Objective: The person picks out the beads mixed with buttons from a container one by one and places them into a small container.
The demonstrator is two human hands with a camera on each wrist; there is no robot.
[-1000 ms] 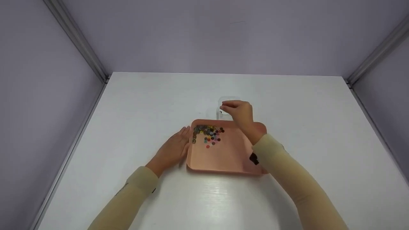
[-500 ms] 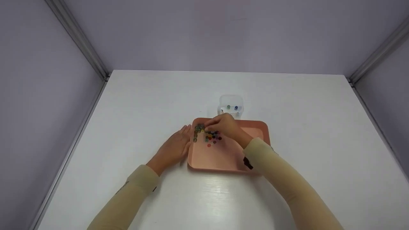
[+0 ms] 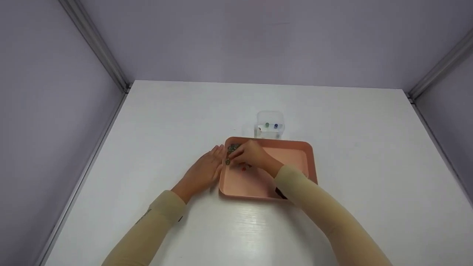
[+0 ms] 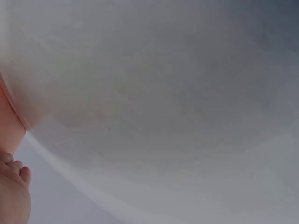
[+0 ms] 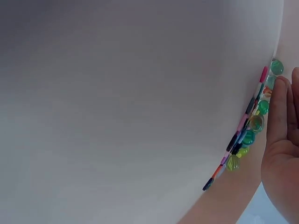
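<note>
Fingers (image 3: 216, 155) of the left hand (image 3: 202, 173) lay flat & straight on the table (image 3: 155, 122), tips right against the pink tray (image 3: 258, 184)'s left rim, prob. to hold it. Right hand (image 3: 251, 155) reached down over the beads (image 5: 250, 133) in the tray's far left corner, arm slanting across it. Its fingers were bent down on the pile; can't tell if they pinched one. Beads looked tiny, hard, smooth & v. light, so likely slippery. Best pinch one w/ thumb & fingertip. Clear cup (image 3: 270, 125) sat just behind the tray.

No readable text, labels or numbers.
</note>
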